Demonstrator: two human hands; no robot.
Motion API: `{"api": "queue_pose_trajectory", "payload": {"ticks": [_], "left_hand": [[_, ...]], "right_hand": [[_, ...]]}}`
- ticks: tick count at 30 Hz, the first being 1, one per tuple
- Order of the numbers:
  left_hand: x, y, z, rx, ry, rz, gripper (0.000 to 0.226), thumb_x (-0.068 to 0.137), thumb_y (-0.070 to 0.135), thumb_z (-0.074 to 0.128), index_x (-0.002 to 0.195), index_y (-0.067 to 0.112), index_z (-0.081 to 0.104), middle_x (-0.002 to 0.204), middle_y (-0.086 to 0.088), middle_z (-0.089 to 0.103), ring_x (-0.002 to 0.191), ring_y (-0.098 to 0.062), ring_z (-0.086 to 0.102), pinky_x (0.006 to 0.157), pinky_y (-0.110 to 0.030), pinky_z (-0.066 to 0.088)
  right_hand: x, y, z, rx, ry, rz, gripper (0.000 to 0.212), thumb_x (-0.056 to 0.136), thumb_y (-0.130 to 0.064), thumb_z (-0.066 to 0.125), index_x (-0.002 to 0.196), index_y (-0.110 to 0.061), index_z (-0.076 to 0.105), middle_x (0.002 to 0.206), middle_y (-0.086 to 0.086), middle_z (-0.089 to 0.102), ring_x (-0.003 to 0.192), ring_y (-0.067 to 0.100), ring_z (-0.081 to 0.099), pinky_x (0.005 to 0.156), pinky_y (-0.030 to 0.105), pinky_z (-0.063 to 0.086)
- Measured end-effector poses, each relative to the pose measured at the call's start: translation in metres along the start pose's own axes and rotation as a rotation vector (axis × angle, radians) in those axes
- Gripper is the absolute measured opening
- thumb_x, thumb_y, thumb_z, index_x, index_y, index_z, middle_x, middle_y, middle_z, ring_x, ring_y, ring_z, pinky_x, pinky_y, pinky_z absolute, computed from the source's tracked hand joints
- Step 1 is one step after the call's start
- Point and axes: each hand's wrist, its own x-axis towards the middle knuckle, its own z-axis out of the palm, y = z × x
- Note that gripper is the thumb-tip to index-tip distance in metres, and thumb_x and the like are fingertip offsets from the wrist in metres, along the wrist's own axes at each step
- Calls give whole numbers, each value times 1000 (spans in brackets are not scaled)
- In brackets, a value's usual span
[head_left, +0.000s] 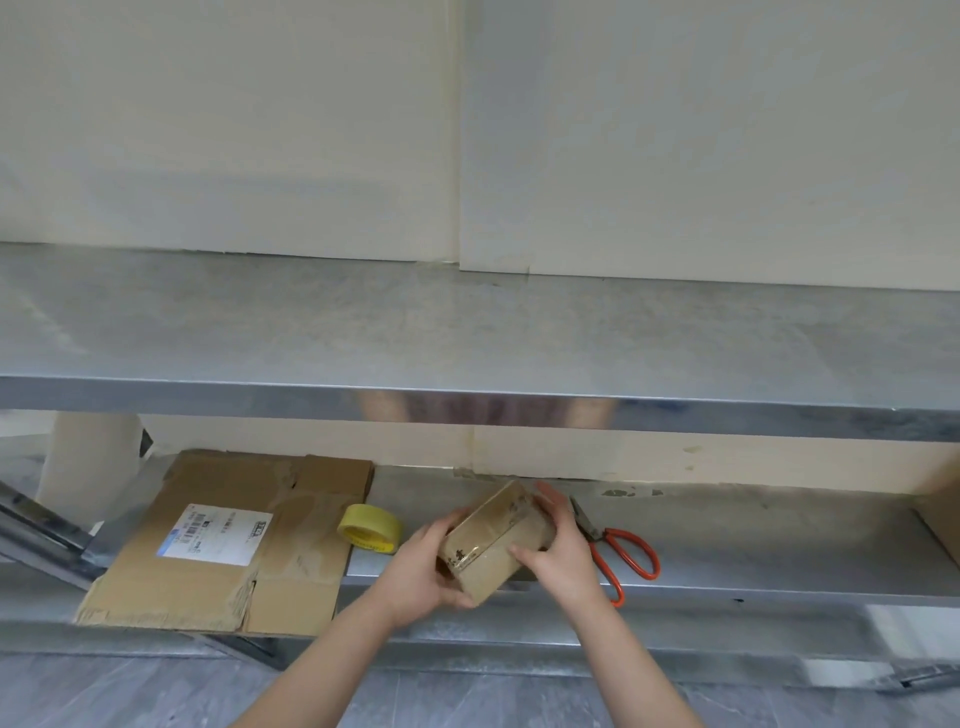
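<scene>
Between the two hands, a small cardboard box (493, 540) sits tilted, its taped top face turned up and to the left and its near corner hanging past the front edge of the lower shelf (753, 551). I cannot tell whether its far end touches the shelf or is lifted off it. The left hand (426, 566) grips the near left end, with the fingers curled under the box and the thumb lying along its edge. The right hand (561, 551) wraps the right side, fingers spread over the far face and thumb pressed on the near face. Both hands are closed around the box.

Just beyond the right fingers lie scissors (618, 545) with orange handles, their blades pointing away towards the wall. Left of the left fingers, near but apart, a yellow tape roll (370, 527) leans on a flattened carton (228, 540) with a shipping label, and the carton's near edge overhangs the shelf. An upper shelf (467, 332) runs above everything.

The likeliest slip is the box itself. Its glossy tape gives the fingers little purchase, and with the near corner unsupported, a loosened grip would probably drop it to the floor. Turning the box to the right could sweep the back of the right hand into the scissor blades. A swing to the left could knock the roll or shift the overhanging carton off the shelf.
</scene>
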Motion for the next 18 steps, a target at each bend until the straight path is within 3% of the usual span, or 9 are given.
{"api": "queue_pose_trajectory", "payload": {"ticks": [2,3,4,6,7,9,12,15,18], "left_hand": [[0,2,0,90,68,32,107,53,37,91,143,32,33,129,13,46,120,-9,42,104,-28,36],[1,3,1,101,88,32,106,53,43,90,142,32,33,127,17,45,118,-8,39,102,-26,32],[1,4,1,83,100,24,107,52,45,90,141,31,33,126,19,44,117,-7,38,100,-25,32],[2,5,3,-6,98,6,107,52,45,91,140,28,33,128,15,47,120,-6,44,101,-23,37],[2,6,4,-48,91,-1,108,52,44,91,140,28,31,129,13,49,121,-6,48,101,-22,40],[1,8,7,-126,92,0,107,53,44,90,139,36,27,130,15,50,121,-4,51,101,-22,43],[0,10,8,-197,93,44,110,56,43,89,142,46,19,134,20,48,123,1,49,102,-23,44],[0,10,6,-194,107,53,105,65,29,88,145,44,21,138,12,47,121,-2,51,101,-27,46],[0,11,7,-187,182,24,95,71,21,84,141,49,26,133,14,49,102,2,61,85,-17,51]], "right_hand": [[1,1,1,13,86,-35,71,67,-6,85,120,-33,45,116,-15,55,114,12,55,90,17,46],[1,2,1,20,126,-50,67,68,-10,86,119,-30,48,118,-8,56,116,16,55,95,28,49],[0,2,2,20,148,-68,63,68,-14,87,118,-28,51,121,-4,56,118,17,54,98,38,48],[-1,4,5,32,124,-96,65,70,-20,87,125,-25,54,127,-5,53,123,15,50,103,45,46],[-2,4,6,40,93,-97,72,71,-22,86,133,-26,51,131,-8,52,127,13,48,105,43,45],[-3,3,8,24,33,-99,87,72,-29,85,144,-34,37,135,-23,46,127,-1,45,106,24,41],[-6,0,12,64,-20,-75,94,71,-26,86,142,-42,26,133,-36,37,118,-15,47,93,6,40],[-9,-2,11,112,47,-12,70,75,-28,84,128,-36,39,129,-24,44,116,-6,51,87,10,44],[-8,-3,6,81,-29,-15,45,84,-38,73,124,-35,53,129,-13,55,125,6,50,102,25,40]]}}
